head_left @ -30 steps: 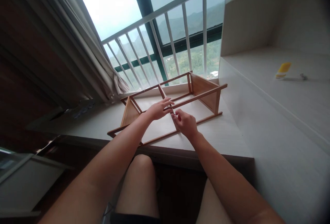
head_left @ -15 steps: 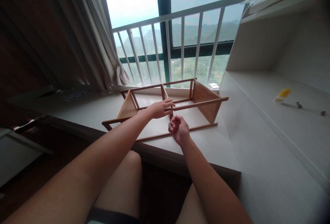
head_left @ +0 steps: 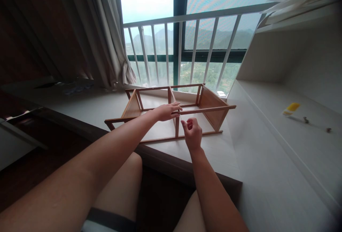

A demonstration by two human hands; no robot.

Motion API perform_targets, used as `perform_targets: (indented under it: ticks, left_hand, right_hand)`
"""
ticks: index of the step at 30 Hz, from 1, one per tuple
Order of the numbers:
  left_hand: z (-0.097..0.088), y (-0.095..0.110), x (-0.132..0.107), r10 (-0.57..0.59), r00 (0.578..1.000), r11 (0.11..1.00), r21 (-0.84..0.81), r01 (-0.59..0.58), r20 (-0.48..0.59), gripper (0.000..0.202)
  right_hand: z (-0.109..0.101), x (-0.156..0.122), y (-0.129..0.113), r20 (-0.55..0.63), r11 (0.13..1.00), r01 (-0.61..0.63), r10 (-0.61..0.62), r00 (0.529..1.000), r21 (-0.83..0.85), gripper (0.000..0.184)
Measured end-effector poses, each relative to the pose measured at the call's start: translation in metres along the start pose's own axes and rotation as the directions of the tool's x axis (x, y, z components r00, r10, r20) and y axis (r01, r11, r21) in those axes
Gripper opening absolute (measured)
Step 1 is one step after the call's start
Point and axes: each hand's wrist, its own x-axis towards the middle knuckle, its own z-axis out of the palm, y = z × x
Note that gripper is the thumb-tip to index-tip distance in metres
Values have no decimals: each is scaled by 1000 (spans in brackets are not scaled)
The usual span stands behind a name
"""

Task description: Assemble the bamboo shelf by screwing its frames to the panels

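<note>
A brown wooden rack frame (head_left: 213, 110) lies on its side on the pale window ledge, with panels at both ends and a divider across its middle. My left hand (head_left: 167, 112) is over the upper front rail where the divider meets it. Its fingers reach across the rail and the thumb is on the near side, gripping it. Just right of that joint, my right hand (head_left: 192, 129) is closed, thumb and forefinger pinching a thin metal rod-like tool (head_left: 181, 117). The rod's tip points up at the rail joint; whether it sits in a fastener cannot be made out.
A yellow-and-white object (head_left: 291, 109) and small metal hardware pieces (head_left: 306, 120) lie on the right-hand shelf (head_left: 269, 96). A white railing (head_left: 197, 17) and window stand behind the rack. A grey curtain (head_left: 107, 47) hangs at left. The ledge's front edge is near my knees.
My right hand has shifted slightly right and turned, its fingers re-placed on the rod. My left hand stays on the rail. The camera view has tilted a little.
</note>
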Motion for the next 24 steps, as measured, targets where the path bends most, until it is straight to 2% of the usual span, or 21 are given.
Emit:
perform_targets:
  ticks: [4, 7, 11, 14, 16, 18, 20, 21, 23, 24]
  left_hand:
    - [1, 0, 1, 1, 1000, 1000, 24, -2, 7, 41]
    - [1, 0, 1, -5, 1000, 1000, 16, 5, 3, 41]
    - [3, -1, 1, -8, 1000, 999, -32, 7, -23, 39]
    - [4, -2, 0, -9, 999, 999, -41, 8, -34, 40]
    - [5, -2, 0, -5, 999, 999, -36, 4, -43, 40]
    - [5, -2, 0, 4, 999, 1000, -29, -6, -52, 40]
    - [6, -2, 0, 12, 998, 1000, -17, -13, -57, 40]
    - [6, -2, 1, 16, 998, 1000, -8, -16, -58, 40]
    - [6, -2, 1, 20, 998, 1000, 10, -19, -54, 40]
    - [5, -1, 0, 19, 999, 1000, 16, -18, -49, 41]
  right_hand:
    - [-3, 0, 2, -28, 986, 128, -132, 991, -107, 37]
    - [-2, -1, 2, -22, 983, 148, -151, 988, -109, 37]
    - [3, -3, -2, -34, 999, 39, -39, 999, -12, 40]
    - [12, -5, -8, 35, 962, -162, 158, 987, 220, 43]
    - [19, -6, -14, 151, 833, -347, 313, 938, 431, 40]
    - [24, -6, -19, 325, 588, -512, 401, 857, 626, 34]
    - [27, -4, -22, 490, 317, -606, 376, 786, 729, 26]
    - [27, -3, -23, 548, 219, -630, 338, 766, 745, 22]
    - [25, -2, -23, 612, 122, -658, 274, 742, 743, 17]
    - [24, -1, -22, 623, 123, -667, 267, 735, 735, 18]
